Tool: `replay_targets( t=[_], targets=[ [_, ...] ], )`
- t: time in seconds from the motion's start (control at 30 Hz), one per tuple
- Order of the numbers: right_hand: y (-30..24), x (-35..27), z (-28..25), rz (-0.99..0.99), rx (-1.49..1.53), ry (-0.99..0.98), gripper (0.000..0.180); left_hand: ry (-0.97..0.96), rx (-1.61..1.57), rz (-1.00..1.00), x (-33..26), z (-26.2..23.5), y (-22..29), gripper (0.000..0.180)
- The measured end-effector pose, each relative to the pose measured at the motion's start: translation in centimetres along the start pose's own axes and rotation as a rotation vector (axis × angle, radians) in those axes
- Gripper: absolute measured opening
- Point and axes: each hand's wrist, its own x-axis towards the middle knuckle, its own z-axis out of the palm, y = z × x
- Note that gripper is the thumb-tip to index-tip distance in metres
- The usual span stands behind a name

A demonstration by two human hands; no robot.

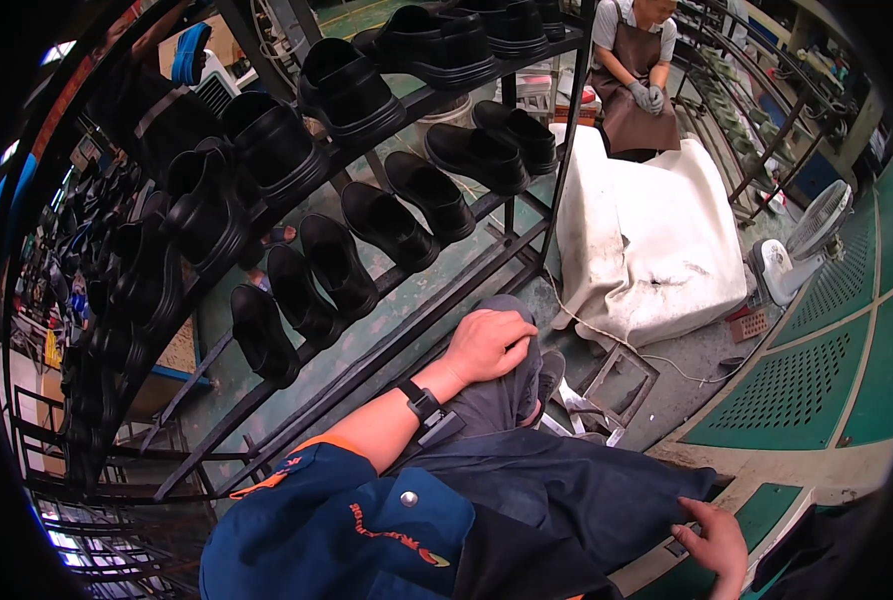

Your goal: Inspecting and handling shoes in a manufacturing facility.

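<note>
My left hand (491, 345) lies over my bent knee in grey trousers (501, 400), its fingers draped on the cloth and holding nothing. A black band with a small box (428, 405) is strapped to that wrist. At the lower right my right hand (716, 542) has its fingers apart, beside the edge of the dark blue cloth (606, 490) across my lap. I cannot make out whether its fingertips touch that cloth. Nearest to my left hand, black shoes (331, 260) stand in rows on a dark metal rack (366, 360).
A seat draped in stained white cloth (646, 240) stands ahead. Behind it sits a person in a brown apron and grey gloves (646, 97). A white fan (791, 255) and green perforated panels (791, 385) line the right. A pale cord (656, 358) crosses the floor.
</note>
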Motion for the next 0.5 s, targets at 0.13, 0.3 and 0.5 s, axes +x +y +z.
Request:
replay_targets(
  t=[0.13,0.3,0.5],
  targets=[
    [0.01,0.02,-0.01,0.011,0.0,-0.007,0.053,0.008,0.005,0.011,0.0,0.03,-0.04,0.015],
    [0.02,0.04,-0.03,-0.006,-0.017,0.0,0.053,0.006,-0.003,-0.003,0.0,0.03,-0.01,0.015],
    [-0.04,0.06,-0.04,0.003,0.005,-0.009,0.053,0.009,-0.006,-0.003,0.04,-0.02,0.05,0.014]
  ],
)
